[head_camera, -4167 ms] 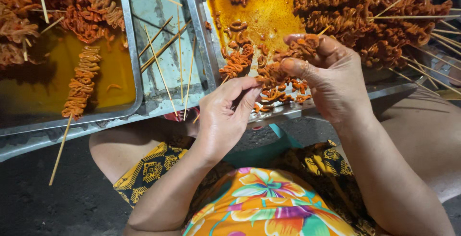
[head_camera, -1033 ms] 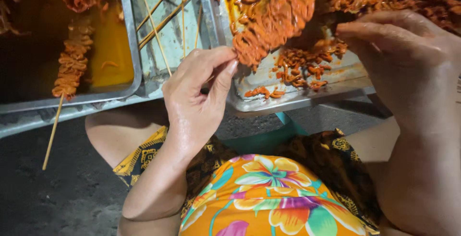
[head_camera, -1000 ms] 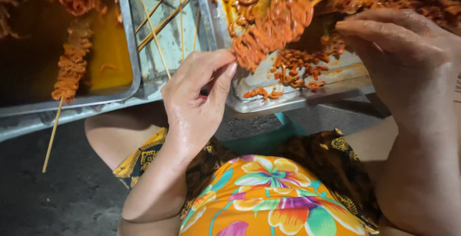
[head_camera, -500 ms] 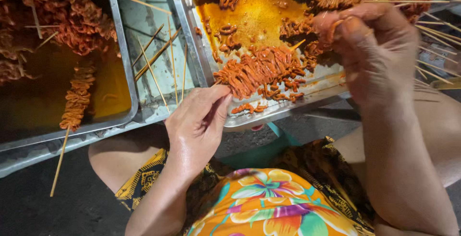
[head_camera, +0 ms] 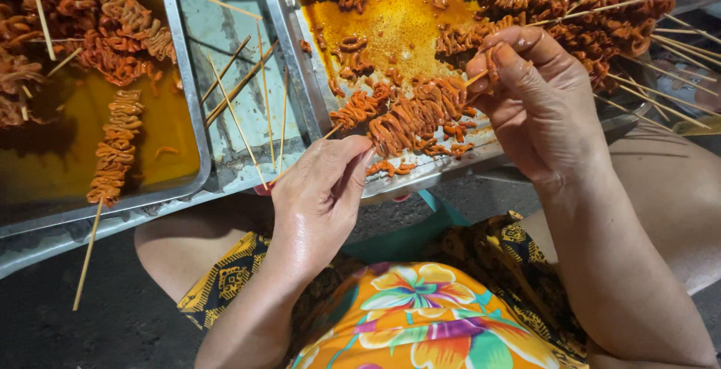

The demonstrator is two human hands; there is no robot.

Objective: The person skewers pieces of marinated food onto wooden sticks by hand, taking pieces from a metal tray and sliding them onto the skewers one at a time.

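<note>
2 hands work 1 loaded skewer [head_camera: 409, 117] over the near edge of the right metal tray [head_camera: 297, 61]. Left hand [head_camera: 319, 196] pinches the skewer's lower bare end between thumb and fingertips. Right hand [head_camera: 537, 102] pinches the upper tip, fingers curled. Skewer carries folded orange meat, tilted up to the right. Loose bamboo sticks [head_camera: 240, 91] lie between the trays. Left tray [head_camera: 188, 113] holds sauce and a finished skewer [head_camera: 113, 151].

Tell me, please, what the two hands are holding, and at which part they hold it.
One loaded skewer of orange ruffled pieces. The left hand pinches its bare lower end; the right hand pinches its upper tip.
</note>
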